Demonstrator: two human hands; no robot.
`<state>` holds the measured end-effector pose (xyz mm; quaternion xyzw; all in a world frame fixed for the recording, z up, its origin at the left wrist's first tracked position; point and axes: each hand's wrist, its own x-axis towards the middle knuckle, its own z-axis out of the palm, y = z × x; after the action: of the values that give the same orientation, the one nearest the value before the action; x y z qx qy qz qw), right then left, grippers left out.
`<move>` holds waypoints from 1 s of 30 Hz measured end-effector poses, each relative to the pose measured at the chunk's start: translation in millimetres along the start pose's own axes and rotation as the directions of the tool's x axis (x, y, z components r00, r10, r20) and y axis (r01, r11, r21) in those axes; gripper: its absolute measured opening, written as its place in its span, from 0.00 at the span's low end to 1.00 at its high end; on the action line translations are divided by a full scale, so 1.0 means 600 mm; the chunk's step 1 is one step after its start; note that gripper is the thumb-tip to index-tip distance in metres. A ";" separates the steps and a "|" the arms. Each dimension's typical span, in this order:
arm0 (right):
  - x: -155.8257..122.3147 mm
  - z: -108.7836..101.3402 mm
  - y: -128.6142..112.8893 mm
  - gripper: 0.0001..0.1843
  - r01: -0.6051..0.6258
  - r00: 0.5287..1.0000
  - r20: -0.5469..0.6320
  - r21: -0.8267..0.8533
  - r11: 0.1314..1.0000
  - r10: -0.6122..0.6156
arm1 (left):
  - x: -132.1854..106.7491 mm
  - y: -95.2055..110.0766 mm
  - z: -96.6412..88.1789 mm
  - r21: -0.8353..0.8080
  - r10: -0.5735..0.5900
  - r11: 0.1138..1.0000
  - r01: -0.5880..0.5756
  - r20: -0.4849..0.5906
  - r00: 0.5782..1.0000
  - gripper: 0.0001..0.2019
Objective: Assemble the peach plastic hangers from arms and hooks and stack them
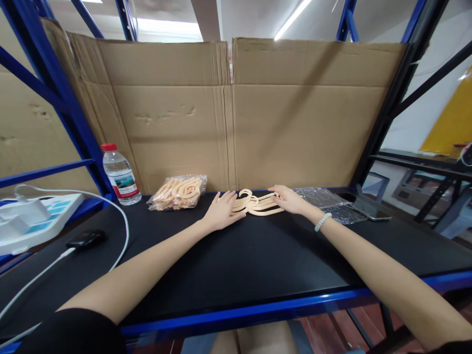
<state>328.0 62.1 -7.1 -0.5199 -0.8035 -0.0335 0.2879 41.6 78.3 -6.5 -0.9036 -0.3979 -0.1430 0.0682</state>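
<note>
Several beige plastic hangers (258,203) lie bunched on the black table, hooks overlapping in the middle. My left hand (221,211) rests at their left end, fingers stretched out and the thumb apart along the front edge. Around the right end, my right hand (289,199) has its fingers bent, with the thumb on the hangers; part of that end is hidden under it. A pale beaded bracelet (323,221) circles my right wrist. To the left of my left hand sits a clear bag of beige hangers (179,192).
Clear plastic bags (320,198) and a phone-like dark slab (372,209) lie at the right. A water bottle (121,177) stands back left, near a white power strip (51,219), a cable and a small black device (86,238). Cardboard (313,123) walls the back.
</note>
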 end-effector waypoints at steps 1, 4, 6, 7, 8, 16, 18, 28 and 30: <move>-0.006 -0.010 0.001 0.17 -0.015 1.000 -0.012 0.001 1.000 0.015 | -0.008 -0.002 -0.005 -0.003 0.005 1.000 -0.005 -0.020 1.000 0.36; -0.025 -0.039 0.010 0.14 -0.063 0.997 -0.031 0.011 0.998 0.064 | -0.038 -0.011 -0.018 -0.011 0.018 1.000 -0.019 -0.082 0.996 0.31; -0.037 -0.050 0.015 0.13 -0.084 0.996 -0.014 0.031 0.996 0.084 | -0.058 -0.018 -0.021 -0.015 0.031 0.999 -0.033 -0.124 0.992 0.24; -0.042 -0.052 0.015 0.12 -0.085 0.996 0.003 0.043 0.995 0.085 | -0.066 -0.021 -0.022 -0.016 0.038 0.999 -0.041 -0.139 0.989 0.21; -0.045 -0.053 0.014 0.11 -0.080 0.997 0.024 0.056 0.995 0.078 | -0.072 -0.024 -0.021 -0.018 0.041 0.999 -0.044 -0.155 0.987 0.18; -0.046 -0.044 -0.018 0.06 0.074 0.986 0.137 0.118 0.990 -0.091 | -0.070 -0.034 -0.012 -0.015 0.058 0.998 -0.063 -0.212 0.976 0.09; -0.044 -0.039 -0.021 0.04 0.107 0.981 0.149 0.118 0.987 -0.124 | -0.067 -0.035 -0.009 -0.008 0.054 0.998 -0.057 -0.212 0.976 0.08; -0.038 -0.002 -0.013 0.03 0.115 0.990 0.071 0.055 0.992 -0.119 | -0.053 -0.036 -0.004 0.035 -0.017 0.999 0.026 -0.220 0.975 0.07; -0.038 0.002 -0.010 0.04 0.123 0.990 0.060 0.052 0.991 -0.126 | -0.052 -0.037 -0.002 0.036 -0.020 0.999 0.028 -0.220 0.975 0.07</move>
<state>329.0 41.4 -17.7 -0.4623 -0.8438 -0.0157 0.2721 5.1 71.0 -14.7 -0.8760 -0.4016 -0.2349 0.1273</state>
